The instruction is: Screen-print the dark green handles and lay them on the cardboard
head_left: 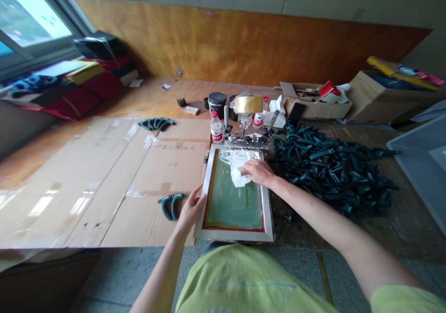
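Observation:
A screen-printing frame with green mesh lies in front of me, fixed at its far end to a metal hinge clamp. My left hand grips the frame's left edge. Over the far part of the mesh, my right hand is closed on a small squeegee, most of it hidden by fingers and white ink. A patch of white ink spreads around it. Beside my left hand lie two dark green curved plastic parts.
Dark green plastic parts form a big pile to the right. Bottles and a black tub stand behind the clamp. Several curved parts lie on the cardboard at left. Open boxes and a grey bin are farther right.

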`<state>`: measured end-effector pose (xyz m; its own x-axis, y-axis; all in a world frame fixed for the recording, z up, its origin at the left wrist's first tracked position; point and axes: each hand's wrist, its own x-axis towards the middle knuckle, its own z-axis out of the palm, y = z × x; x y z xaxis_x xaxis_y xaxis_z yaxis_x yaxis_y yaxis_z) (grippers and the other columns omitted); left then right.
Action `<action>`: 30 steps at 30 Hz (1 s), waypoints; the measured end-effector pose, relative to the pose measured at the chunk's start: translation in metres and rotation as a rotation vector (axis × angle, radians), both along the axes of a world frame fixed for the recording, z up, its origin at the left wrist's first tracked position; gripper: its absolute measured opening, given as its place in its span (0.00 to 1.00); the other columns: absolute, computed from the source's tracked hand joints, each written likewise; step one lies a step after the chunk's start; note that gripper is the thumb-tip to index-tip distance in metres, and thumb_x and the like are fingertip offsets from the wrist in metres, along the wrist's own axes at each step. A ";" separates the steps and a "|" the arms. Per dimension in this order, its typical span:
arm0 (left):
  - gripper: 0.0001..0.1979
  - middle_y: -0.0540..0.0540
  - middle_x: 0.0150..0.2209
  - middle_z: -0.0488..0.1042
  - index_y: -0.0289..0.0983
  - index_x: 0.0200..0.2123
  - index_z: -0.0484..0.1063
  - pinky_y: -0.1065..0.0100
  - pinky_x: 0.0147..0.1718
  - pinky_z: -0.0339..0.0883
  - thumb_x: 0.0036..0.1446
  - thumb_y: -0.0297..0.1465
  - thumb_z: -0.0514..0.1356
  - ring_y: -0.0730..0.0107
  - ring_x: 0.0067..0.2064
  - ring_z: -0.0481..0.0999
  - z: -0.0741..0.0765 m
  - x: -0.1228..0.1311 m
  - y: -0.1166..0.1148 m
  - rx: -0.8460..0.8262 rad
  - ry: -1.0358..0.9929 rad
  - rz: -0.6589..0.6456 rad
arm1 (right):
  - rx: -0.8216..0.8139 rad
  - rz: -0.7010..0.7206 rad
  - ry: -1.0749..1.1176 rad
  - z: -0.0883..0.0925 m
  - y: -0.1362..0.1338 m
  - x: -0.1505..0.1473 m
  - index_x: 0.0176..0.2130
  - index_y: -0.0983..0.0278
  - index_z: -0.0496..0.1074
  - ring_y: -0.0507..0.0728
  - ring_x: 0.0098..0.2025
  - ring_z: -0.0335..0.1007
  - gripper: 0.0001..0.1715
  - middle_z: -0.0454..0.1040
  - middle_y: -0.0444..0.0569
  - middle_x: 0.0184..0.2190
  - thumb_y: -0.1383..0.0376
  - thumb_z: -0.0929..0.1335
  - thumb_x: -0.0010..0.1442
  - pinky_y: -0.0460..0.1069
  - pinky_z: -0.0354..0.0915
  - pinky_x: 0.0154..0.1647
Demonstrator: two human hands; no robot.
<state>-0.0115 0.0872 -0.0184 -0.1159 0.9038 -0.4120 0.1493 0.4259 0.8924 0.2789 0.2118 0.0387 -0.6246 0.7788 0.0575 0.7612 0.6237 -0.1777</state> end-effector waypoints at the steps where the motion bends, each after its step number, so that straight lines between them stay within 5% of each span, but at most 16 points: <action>1: 0.39 0.52 0.28 0.73 0.39 0.62 0.61 0.72 0.24 0.62 0.51 0.52 0.59 0.71 0.26 0.70 -0.001 0.000 0.000 0.002 0.002 0.001 | -0.010 0.080 0.006 0.001 -0.007 0.006 0.36 0.64 0.74 0.57 0.41 0.70 0.14 0.76 0.51 0.35 0.77 0.63 0.54 0.49 0.62 0.42; 5: 0.37 0.52 0.28 0.72 0.38 0.61 0.62 0.72 0.24 0.62 0.52 0.51 0.58 0.70 0.27 0.71 -0.003 0.002 -0.001 0.027 0.030 -0.001 | -0.076 0.231 0.005 0.014 -0.011 0.017 0.34 0.62 0.75 0.56 0.39 0.69 0.14 0.75 0.48 0.32 0.77 0.65 0.51 0.48 0.61 0.41; 10: 0.38 0.51 0.27 0.73 0.37 0.60 0.63 0.72 0.23 0.62 0.51 0.52 0.58 0.70 0.25 0.71 0.001 0.002 0.000 0.031 0.042 0.005 | 0.060 0.042 0.052 0.005 -0.012 0.003 0.35 0.64 0.75 0.58 0.41 0.68 0.13 0.76 0.50 0.33 0.75 0.63 0.55 0.50 0.61 0.42; 14: 0.38 0.51 0.27 0.74 0.37 0.60 0.64 0.72 0.23 0.62 0.51 0.52 0.59 0.70 0.26 0.72 0.002 0.001 0.000 0.048 0.039 0.003 | 0.048 0.103 0.108 -0.010 -0.034 0.008 0.40 0.64 0.76 0.58 0.43 0.68 0.17 0.77 0.52 0.38 0.76 0.63 0.57 0.50 0.62 0.45; 17: 0.39 0.50 0.27 0.74 0.37 0.60 0.63 0.71 0.24 0.63 0.50 0.53 0.59 0.69 0.26 0.72 0.006 0.001 -0.001 0.047 0.032 0.002 | 0.010 0.066 0.138 0.000 -0.024 0.011 0.41 0.60 0.76 0.57 0.42 0.69 0.12 0.77 0.48 0.36 0.70 0.67 0.58 0.50 0.63 0.46; 23: 0.43 0.46 0.34 0.78 0.38 0.61 0.63 0.68 0.28 0.68 0.47 0.57 0.60 0.64 0.31 0.76 0.050 -0.001 0.002 0.017 -0.102 0.016 | 0.022 -0.273 0.150 0.043 0.048 0.002 0.62 0.51 0.61 0.57 0.43 0.71 0.39 0.76 0.45 0.45 0.63 0.72 0.54 0.50 0.64 0.46; 27: 0.38 0.44 0.37 0.79 0.38 0.48 0.72 0.65 0.28 0.71 0.51 0.62 0.49 0.62 0.31 0.77 0.087 -0.005 0.023 0.053 -0.301 0.046 | 0.103 -0.508 0.246 0.050 0.061 0.038 0.59 0.57 0.65 0.58 0.43 0.72 0.27 0.76 0.48 0.43 0.59 0.67 0.61 0.51 0.65 0.44; 30: 0.33 0.45 0.37 0.78 0.40 0.43 0.73 0.64 0.31 0.73 0.54 0.61 0.46 0.62 0.36 0.77 0.115 0.001 0.052 0.298 -0.367 0.102 | 0.014 -0.625 0.171 0.027 0.036 0.065 0.51 0.62 0.71 0.59 0.41 0.72 0.19 0.77 0.50 0.39 0.60 0.60 0.66 0.51 0.65 0.42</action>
